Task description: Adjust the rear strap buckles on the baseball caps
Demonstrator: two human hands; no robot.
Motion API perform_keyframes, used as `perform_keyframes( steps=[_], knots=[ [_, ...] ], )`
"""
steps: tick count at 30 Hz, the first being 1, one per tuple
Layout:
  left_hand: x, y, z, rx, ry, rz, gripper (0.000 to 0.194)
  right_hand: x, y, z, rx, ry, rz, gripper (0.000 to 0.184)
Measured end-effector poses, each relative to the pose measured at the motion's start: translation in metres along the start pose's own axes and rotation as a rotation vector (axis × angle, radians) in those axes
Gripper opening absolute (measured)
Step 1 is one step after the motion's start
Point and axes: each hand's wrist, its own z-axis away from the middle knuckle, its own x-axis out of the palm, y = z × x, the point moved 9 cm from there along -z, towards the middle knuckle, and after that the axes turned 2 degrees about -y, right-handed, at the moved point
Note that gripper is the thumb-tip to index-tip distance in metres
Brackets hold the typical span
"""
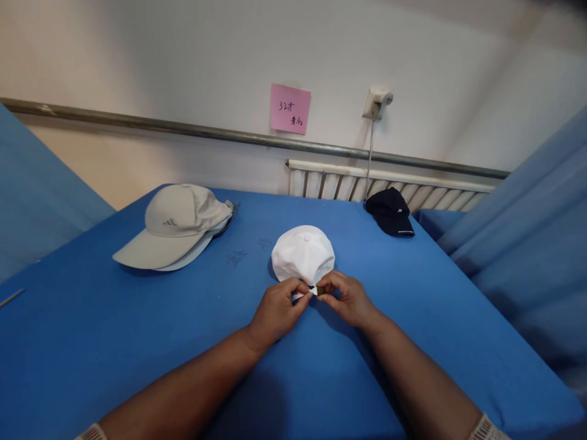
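Observation:
A white cap (302, 253) lies on the blue-covered table (183, 342), its back turned toward me. My left hand (279, 307) pinches the white strap at the back of the cap between thumb and fingers. On the other side of the strap, my right hand (347, 297) grips a small dark buckle (320, 291) at the strap's end. The two hands almost meet below the crown. The cap's brim is hidden behind the crown.
Stacked light grey caps (178, 211) sit at the left. A dark navy cap (391, 211) rests near the far right edge. A thin stick (11, 298) lies far left. Behind the table are a metal rail (206, 132), a radiator (330, 183) and a pink note (290, 110); blue curtains (532, 244) flank it.

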Motion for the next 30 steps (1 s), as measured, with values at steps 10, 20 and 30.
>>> perform_keyframes(
  steps=[10,20,30],
  knots=[
    [0.0,0.005,0.002,0.017,0.005,-0.077,0.006,-0.001,0.0,0.0,0.042,0.029,0.005,0.017],
    [0.005,-0.008,0.003,-0.077,-0.044,0.148,0.018,-0.005,0.001,0.0,0.023,0.061,0.016,0.011],
    [-0.001,-0.018,0.001,-0.189,0.003,0.176,0.013,-0.006,0.0,0.0,0.008,0.06,0.003,0.01]
  ],
)
